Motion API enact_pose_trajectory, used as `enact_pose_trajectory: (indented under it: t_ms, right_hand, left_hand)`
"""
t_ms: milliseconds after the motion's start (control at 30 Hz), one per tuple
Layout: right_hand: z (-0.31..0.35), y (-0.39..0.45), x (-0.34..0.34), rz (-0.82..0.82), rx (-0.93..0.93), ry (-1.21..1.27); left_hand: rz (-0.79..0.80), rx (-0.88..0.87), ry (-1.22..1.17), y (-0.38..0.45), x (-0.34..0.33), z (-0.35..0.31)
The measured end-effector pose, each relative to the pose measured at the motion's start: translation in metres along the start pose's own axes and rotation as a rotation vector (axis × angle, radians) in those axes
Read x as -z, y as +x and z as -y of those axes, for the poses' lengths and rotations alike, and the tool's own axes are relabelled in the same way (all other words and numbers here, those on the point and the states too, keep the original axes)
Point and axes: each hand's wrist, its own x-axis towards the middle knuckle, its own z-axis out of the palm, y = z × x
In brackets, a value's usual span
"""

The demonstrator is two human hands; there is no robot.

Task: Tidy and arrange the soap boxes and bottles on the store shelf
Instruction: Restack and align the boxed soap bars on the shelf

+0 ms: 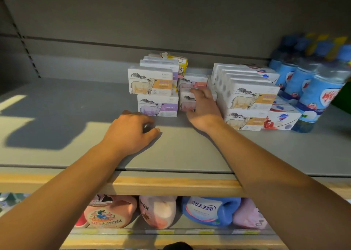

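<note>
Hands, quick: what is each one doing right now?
Left hand: loosely curled, resting on the shelf, holding nothing.
Right hand: fingers wrapped on the pink soap box, gripping it.

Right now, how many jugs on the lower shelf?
4 in a row: orange-label pink jug leftmost, pale pink jug, blue jug, pink jug rightmost. Arms may hide more.

We cannot see most of the pink soap box [187, 102] behind the right hand [204, 109]; the left hand [131, 133] hides its own fingertips; the blue bottles [311, 90] blur and run off the right edge; the lower-shelf detergent bottles [207, 210] are partly covered by our forearms.
</note>
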Motion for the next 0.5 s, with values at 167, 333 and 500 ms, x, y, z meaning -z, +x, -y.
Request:
enact_pose_trajectory:
  t_ms: [167,333,500]
  right_hand:
    - [-0.011,0.04,-0.009,0.021,-0.006,0.053]
    - [-0.017,0.079,-0.026,0.026,-0.042,-0.017]
    - [-0.025,0.103,-0.033,0.023,-0.072,-0.02]
  left_hand:
    - [0.008,0.009,0.034,0.003,-0.002,0.0]
    - [-0.007,0.025,0.052,0.004,-0.008,0.003]
    - [-0.018,0.054,0.039,0.006,-0.01,0.003]
